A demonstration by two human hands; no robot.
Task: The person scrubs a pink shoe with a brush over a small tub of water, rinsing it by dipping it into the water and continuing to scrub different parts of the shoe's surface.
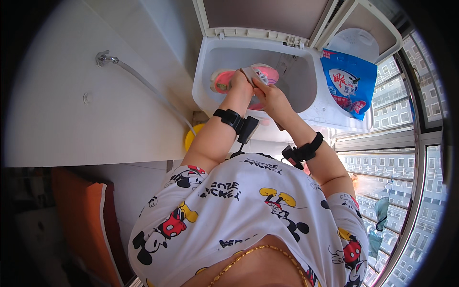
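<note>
Both my hands meet over the tub (301, 88) of an open washing machine. My left hand (241, 82) is closed at one end of a flat grey-brown piece (248, 74), whose kind I cannot make out. Gripping the same piece from the other side, my right hand (271, 98) has its thumb along it. Right behind my hands is a pink shoe (268, 71) with white laces. Another pink shoe (221, 80) with a pale rim shows left of my left hand. My fingers hide parts of both shoes.
Raised lids (267, 16) stand behind the tub. A blue detergent bag (351, 83) rests on the machine's right side. A grey hose (148, 86) runs from a wall tap (103, 58) down past a yellow object (191, 136). Barred windows (397, 129) are at the right.
</note>
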